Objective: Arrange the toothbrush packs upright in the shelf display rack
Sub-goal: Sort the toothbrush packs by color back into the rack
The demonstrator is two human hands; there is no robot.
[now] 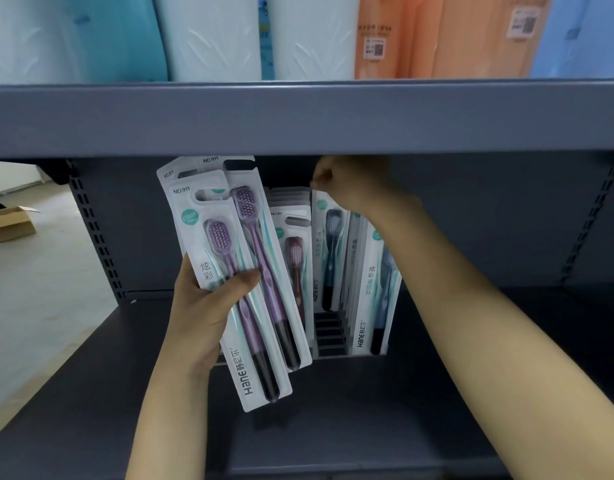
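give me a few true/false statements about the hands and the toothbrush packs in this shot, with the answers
1. The left hand holds packs with purple toothbrushes. True.
2. The right hand rests flat on the lower shelf board. False: it is raised near the top of the packs in the display rack, just under the upper shelf edge.
3. The rack is empty. False: several packs already stand upright in it, among them a dark blue toothbrush pack.
4. A cardboard box lies on the floor at left. True.
5. The held packs are printed NO.911. True.
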